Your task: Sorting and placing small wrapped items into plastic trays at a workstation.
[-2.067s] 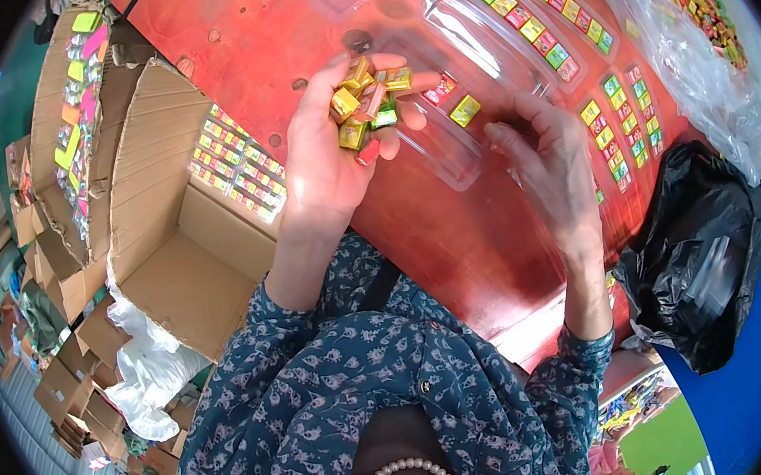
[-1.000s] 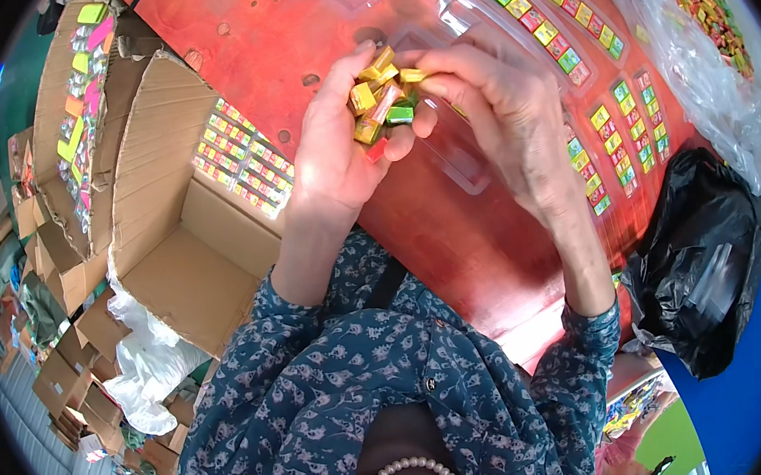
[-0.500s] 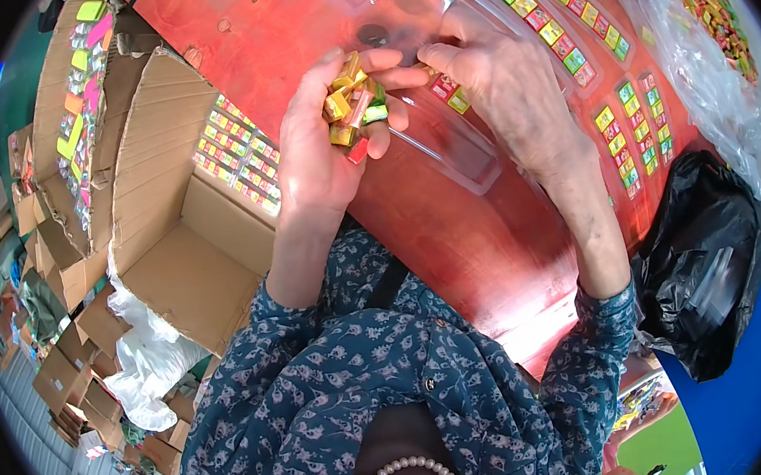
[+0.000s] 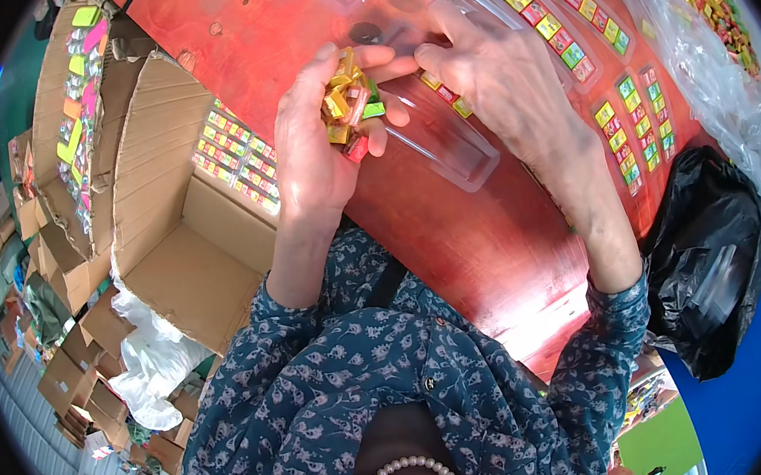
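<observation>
My left hand, half-curled, cups a pile of wrapped sweets. My right hand, fingers bent, over clear tray on red table; can't tell if it grips anything.

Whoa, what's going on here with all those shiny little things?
A person cups a handful of small wrapped pieces, yellow, green and red, in the left hand. The right hand is over a clear plastic tray on the red table. A short row of pieces shows in that tray; whether those fingers hold one is hidden. Other trays to the right hold colourful rows, and an open cardboard box stands at the left.
</observation>
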Tool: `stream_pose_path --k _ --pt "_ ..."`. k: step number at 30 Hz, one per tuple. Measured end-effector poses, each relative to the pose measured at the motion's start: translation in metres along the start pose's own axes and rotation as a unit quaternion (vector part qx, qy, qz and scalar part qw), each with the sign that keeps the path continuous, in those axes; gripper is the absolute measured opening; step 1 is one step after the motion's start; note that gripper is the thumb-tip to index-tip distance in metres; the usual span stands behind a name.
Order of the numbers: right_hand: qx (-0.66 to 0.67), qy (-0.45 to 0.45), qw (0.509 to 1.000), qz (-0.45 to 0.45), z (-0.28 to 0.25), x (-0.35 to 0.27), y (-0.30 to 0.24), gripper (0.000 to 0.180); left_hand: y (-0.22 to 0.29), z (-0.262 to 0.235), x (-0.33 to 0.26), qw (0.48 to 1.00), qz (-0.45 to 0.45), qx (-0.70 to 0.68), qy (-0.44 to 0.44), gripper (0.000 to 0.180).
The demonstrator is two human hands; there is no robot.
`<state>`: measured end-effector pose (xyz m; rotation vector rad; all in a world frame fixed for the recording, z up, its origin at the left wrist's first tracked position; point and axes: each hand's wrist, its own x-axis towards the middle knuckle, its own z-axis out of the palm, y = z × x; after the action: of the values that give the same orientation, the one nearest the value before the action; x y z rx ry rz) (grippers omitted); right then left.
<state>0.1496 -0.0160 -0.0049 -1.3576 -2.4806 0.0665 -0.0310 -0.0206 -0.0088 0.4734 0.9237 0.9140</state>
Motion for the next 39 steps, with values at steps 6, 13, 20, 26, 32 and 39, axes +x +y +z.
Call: stream_pose_path --k 6,13,20,26,32,39 --pt "0.080 0.016 0.995 0.054 0.000 -0.007 0.003 0.011 0.001 0.003 0.002 1.000 0.001 0.023 -0.003 0.042" --pt "0.598 0.024 0.711 0.369 -0.019 -0.019 0.009 0.023 0.001 0.010 0.003 0.997 0.004 0.074 -0.013 0.044" --pt "0.631 0.055 0.678 0.374 -0.018 -0.029 0.004 0.023 0.001 0.011 0.004 0.995 -0.001 0.094 -0.040 0.045" --pt "0.580 0.097 0.718 0.373 -0.018 -0.026 0.003 0.021 0.001 0.005 0.007 0.993 -0.061 -0.003 -0.096 0.045" --pt "0.595 0.092 0.711 0.364 -0.030 -0.023 -0.003 0.020 0.003 -0.003 0.013 0.946 -0.204 -0.223 -0.117 0.040" --pt "0.425 0.115 0.875 0.201 -0.043 -0.015 -0.040 0.020 -0.004 0.001 0.011 0.901 -0.192 -0.374 -0.102 0.029"
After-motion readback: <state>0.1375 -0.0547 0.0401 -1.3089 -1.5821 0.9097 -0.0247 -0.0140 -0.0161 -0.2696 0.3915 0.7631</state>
